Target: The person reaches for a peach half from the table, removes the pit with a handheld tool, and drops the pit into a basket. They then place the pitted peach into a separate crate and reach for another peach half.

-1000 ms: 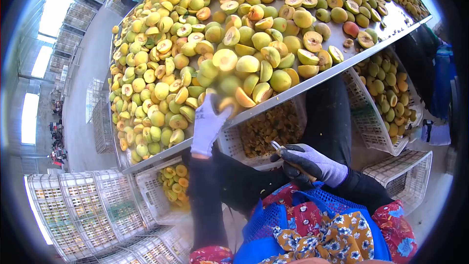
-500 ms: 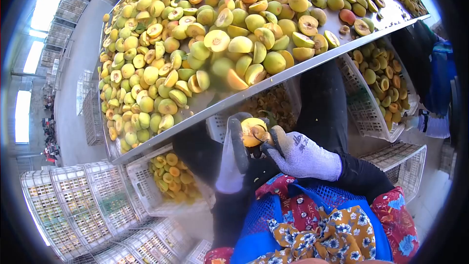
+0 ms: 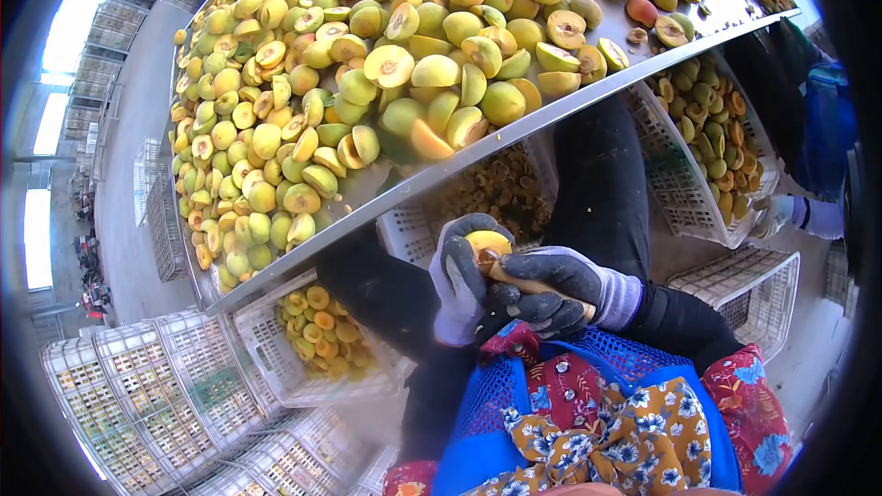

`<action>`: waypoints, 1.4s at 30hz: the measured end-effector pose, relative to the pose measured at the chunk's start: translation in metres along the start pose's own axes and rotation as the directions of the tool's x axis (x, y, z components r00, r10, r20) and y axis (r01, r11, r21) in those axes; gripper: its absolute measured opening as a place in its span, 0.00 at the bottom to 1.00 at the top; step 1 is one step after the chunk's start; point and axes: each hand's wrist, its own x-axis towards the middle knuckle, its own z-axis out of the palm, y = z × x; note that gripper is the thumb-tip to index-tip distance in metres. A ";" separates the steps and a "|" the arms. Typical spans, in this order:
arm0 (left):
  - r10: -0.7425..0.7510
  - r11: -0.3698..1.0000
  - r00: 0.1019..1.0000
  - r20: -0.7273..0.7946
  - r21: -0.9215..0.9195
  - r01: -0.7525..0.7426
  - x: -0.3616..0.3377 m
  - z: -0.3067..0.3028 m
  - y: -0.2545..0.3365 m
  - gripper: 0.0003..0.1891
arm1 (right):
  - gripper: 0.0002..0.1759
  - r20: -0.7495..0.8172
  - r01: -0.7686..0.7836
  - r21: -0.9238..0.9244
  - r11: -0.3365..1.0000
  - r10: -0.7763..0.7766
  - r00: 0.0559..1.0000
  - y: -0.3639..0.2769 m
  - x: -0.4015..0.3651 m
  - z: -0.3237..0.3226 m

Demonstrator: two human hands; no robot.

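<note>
My left hand (image 3: pixel 458 277), in a grey-palmed glove, is closed around a yellow peach half (image 3: pixel 490 242), its cut face turned towards my right hand. My right hand (image 3: pixel 562 283), gloved the same way, is wrapped around a small tool with a tan handle (image 3: pixel 544 287). The tool's tip meets the brownish middle of the fruit, though fingers hide most of it. Both hands are close together above my lap, just below the edge of a metal table (image 3: pixel 404 191) heaped with halved peaches (image 3: pixel 388 66).
Under the table is a crate of brownish pits and scraps (image 3: pixel 496 193). Crates of peach halves stand at left (image 3: pixel 323 335) and right (image 3: pixel 712 133). Stacked white crates (image 3: pixel 152 367) are at lower left, another crate (image 3: pixel 749 289) at right. A co-worker's gloved hand (image 3: pixel 774 216) shows at far right.
My right hand has turned over, from its back showing to its fingers showing, and closed in on the fruit. My left fingers have curled further around the peach half. The view has shifted slightly.
</note>
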 end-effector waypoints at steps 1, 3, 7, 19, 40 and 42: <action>-0.039 0.993 0.997 0.070 -0.113 0.046 0.001 -0.004 -0.003 0.23 | 0.21 0.137 -0.069 0.150 0.986 0.048 0.989 0.000 0.001 -0.007; -0.051 0.992 0.993 0.105 -0.111 0.062 0.007 -0.005 -0.008 0.25 | 0.21 0.196 -0.115 0.230 0.966 0.070 0.978 -0.003 0.002 -0.011; -0.042 0.999 0.983 0.178 0.017 0.040 0.009 -0.005 -0.006 0.24 | 0.20 0.019 -0.015 -0.038 0.999 0.016 1.000 -0.004 -0.005 -0.016; -0.064 0.900 0.906 0.418 0.417 -0.129 0.020 -0.010 -0.001 0.21 | 0.19 -0.066 -0.034 -0.046 0.998 0.031 0.997 -0.002 -0.013 -0.027; -0.121 0.958 0.984 -0.131 0.246 0.150 -0.014 -0.014 -0.005 0.24 | 0.18 -0.233 0.062 -0.333 0.941 -0.146 0.961 0.018 0.005 -0.002; -0.104 0.885 0.943 -0.315 0.404 0.232 -0.029 -0.062 -0.007 0.21 | 0.19 -0.149 0.093 -0.513 0.853 -0.196 0.969 0.016 -0.005 0.018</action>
